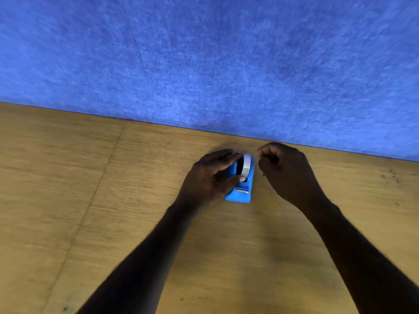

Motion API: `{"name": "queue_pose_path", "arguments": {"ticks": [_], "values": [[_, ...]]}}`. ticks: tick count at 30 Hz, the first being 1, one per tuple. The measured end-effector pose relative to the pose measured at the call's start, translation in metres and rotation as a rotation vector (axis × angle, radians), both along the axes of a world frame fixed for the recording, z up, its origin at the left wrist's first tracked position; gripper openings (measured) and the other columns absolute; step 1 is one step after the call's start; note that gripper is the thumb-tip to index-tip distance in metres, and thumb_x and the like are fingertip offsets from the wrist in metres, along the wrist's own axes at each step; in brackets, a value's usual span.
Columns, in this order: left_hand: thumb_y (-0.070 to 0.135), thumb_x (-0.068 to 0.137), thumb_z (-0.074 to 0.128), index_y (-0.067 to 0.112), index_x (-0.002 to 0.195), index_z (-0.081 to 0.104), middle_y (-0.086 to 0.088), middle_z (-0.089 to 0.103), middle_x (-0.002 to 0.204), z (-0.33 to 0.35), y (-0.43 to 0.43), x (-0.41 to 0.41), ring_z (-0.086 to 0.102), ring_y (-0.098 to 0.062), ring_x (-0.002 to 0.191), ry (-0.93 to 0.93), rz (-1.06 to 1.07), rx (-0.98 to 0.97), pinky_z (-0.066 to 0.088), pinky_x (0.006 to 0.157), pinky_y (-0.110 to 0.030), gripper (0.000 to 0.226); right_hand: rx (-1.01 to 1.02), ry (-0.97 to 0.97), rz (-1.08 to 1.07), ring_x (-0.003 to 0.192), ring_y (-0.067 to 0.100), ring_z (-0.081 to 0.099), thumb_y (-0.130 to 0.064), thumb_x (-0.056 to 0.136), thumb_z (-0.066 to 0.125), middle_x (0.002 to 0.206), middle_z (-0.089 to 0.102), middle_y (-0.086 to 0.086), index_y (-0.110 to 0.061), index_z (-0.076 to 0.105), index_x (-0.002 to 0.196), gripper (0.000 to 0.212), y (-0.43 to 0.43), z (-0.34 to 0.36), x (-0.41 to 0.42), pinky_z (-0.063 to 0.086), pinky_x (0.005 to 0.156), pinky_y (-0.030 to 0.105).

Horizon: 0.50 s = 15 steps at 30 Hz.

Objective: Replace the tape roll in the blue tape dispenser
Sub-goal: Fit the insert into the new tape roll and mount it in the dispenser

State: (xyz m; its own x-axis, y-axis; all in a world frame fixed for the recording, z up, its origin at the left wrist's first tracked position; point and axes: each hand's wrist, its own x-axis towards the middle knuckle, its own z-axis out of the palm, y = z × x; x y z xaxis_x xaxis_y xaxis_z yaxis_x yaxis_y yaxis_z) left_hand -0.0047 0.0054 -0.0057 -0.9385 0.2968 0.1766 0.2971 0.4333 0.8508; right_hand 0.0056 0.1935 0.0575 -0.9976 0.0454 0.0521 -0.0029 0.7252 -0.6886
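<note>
So the blue tape dispenser (240, 189) is sitting flat on the wooden table (113, 200), not far from the table's back edge, with its cutter end pointing toward me and the metal blade strip showing near that end. The tape roll (246, 164) is standing on edge in the dispenser's cradle, white outer band with a dark inside, and I honestly can't tell if it's fully seated on the hub or just resting in there. My left hand (209, 175) is on the dispenser's left side, thumb and fingers wrapped around the roll, thumb tip on the near edge of the roll and fingertips over its far top, so that hand is clamped on the roll. My right hand (286, 171) is just to the right of the dispenser, fingers curled in and pinched together close to the top of the roll; whether there's a tape end between them I can't tell, it's too small and blurry to make out. Both forearms come in from the bottom edge, one either side of the dispenser. Behind the dispenser, right past the table's far edge, a blue felt-like wall panel (204, 53) fills the whole upper half. A faint seam line in the tabletop runs diagonally well off to the dispenser's left.
</note>
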Motion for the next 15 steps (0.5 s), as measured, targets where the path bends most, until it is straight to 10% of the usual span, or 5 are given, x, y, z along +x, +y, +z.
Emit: {"name": "queue_pose_path", "arguments": {"ticks": [9, 15], "values": [[0.039, 0.082, 0.071, 0.025, 0.134, 0.063, 0.003, 0.061, 0.140, 0.002, 0.000, 0.001, 0.052, -0.008, 0.133, -0.009, -0.019, 0.036, 0.047, 0.108, -0.040, 0.054, -0.036, -0.177, 0.120, 0.082, 0.005, 0.065, -0.029, 0.088, 0.067, 0.095, 0.071, -0.008, -0.019, 0.070, 0.114, 0.028, -0.006, 0.013, -0.005, 0.057, 0.077, 0.031], [0.041, 0.086, 0.070, 0.021, 0.130, 0.067, 0.002, 0.063, 0.137, 0.006, 0.001, 0.001, 0.056, -0.008, 0.129, 0.014, 0.000, 0.019, 0.048, 0.107, -0.033, 0.048, -0.115, -0.204, 0.091, 0.074, 0.005, 0.067, -0.022, 0.082, 0.074, 0.082, 0.072, -0.008, -0.023, 0.072, 0.103, 0.020, -0.005, 0.016, -0.006, 0.053, 0.070, 0.023]]}}
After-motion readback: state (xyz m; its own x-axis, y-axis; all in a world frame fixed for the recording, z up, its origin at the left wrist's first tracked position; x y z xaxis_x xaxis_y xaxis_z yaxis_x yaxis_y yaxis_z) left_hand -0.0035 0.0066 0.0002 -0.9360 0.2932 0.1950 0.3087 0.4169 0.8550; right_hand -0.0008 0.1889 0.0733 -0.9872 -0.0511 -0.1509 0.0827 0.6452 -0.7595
